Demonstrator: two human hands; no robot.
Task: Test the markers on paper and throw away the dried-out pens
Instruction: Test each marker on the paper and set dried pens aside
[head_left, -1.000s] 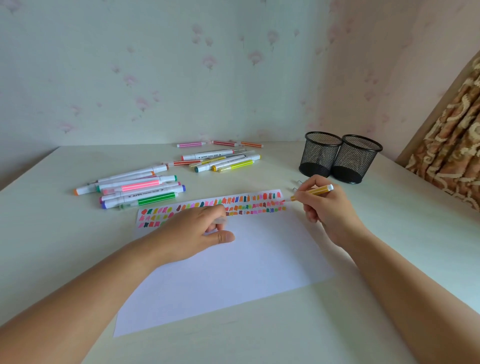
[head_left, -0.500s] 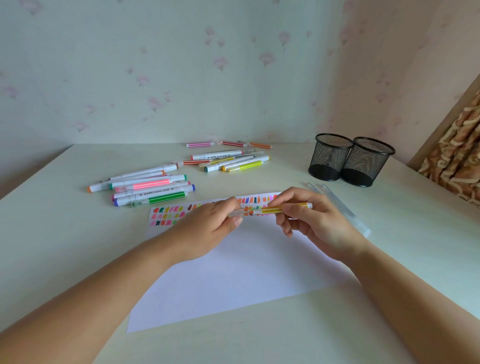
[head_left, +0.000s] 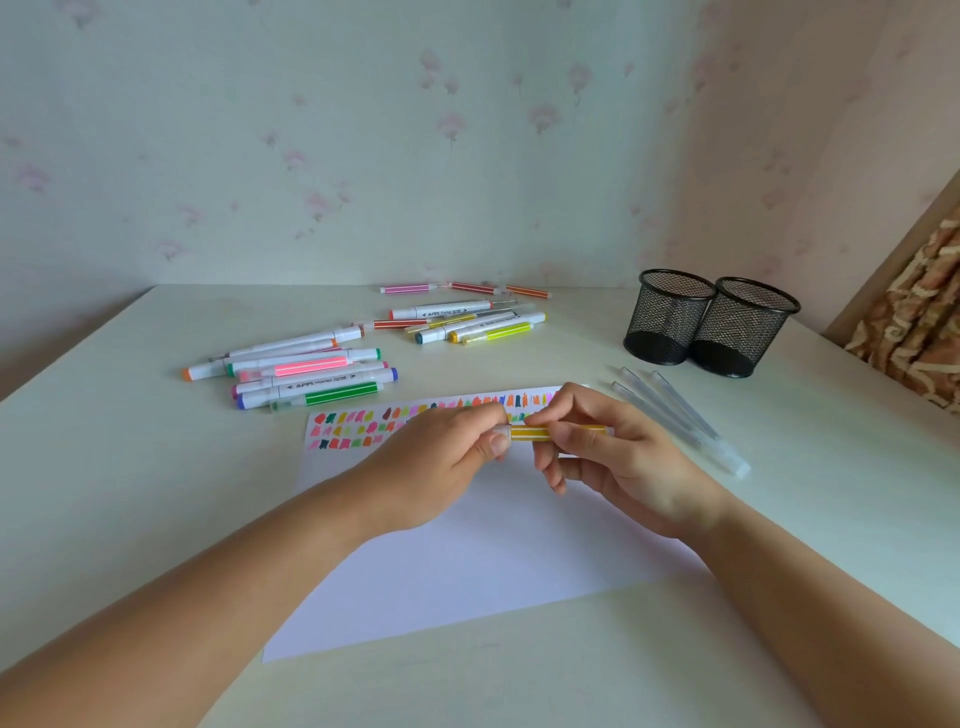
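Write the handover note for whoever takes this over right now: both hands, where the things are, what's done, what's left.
Left hand: grip pinches the clear cap at the left end of the yellow marker.
Right hand: grip holds that marker level above the paper.
Things: left marker group and back marker group; two black mesh cups back right; clear tubes right of the paper.
Done: rows of colour swatches along the paper's far edge.
Left: place this marker, test any untested ones, bin dry ones; which are tested cannot be told.

Matt white paper (head_left: 493, 561), black wire-mesh cups (head_left: 670, 317), smooth pale table (head_left: 130, 493).
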